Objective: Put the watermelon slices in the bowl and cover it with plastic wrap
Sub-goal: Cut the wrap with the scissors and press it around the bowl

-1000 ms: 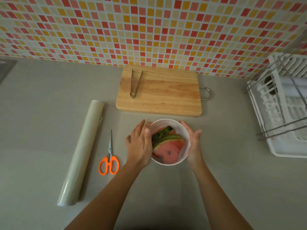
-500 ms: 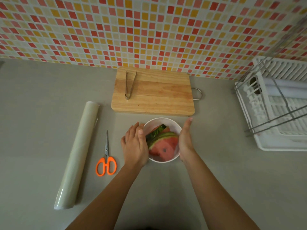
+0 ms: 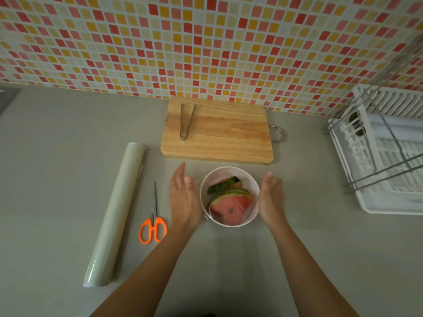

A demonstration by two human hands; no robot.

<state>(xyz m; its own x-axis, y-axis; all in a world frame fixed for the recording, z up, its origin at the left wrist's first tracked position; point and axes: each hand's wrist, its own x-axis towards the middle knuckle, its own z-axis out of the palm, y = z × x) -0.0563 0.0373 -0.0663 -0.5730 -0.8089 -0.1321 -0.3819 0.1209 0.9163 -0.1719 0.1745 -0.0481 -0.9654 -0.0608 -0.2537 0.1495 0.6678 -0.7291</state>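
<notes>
- The left hand (image 3: 183, 200) stands open just left of the bowl (image 3: 230, 175), fingers straight and palm turned toward it, holding nothing; whether it touches the bowl's side I cannot tell.
- The right hand (image 3: 271, 200) is open too, palm facing the bowl's right side, close against it and gripping nothing.
- Between the two hands, at the centre of the frame, the white bowl sits on the grey counter (image 3: 57, 179) with the watermelon slices (image 3: 230, 202) inside, red flesh and green rind showing.
- A clear film of plastic wrap (image 3: 247, 212) lies over the slices and the bowl's mouth.
- Left of the left hand lie orange-handled scissors (image 3: 153, 221), blades pointing up the frame.
- Further left, the roll of plastic wrap (image 3: 115, 216) lies at a slant.
- Above the bowl is a wooden cutting board (image 3: 219, 133) with metal tongs (image 3: 185, 122) on its left part.
- At the right edge stands a white dish rack (image 3: 389, 156); mosaic tiles (image 3: 206, 42) fill the top.
</notes>
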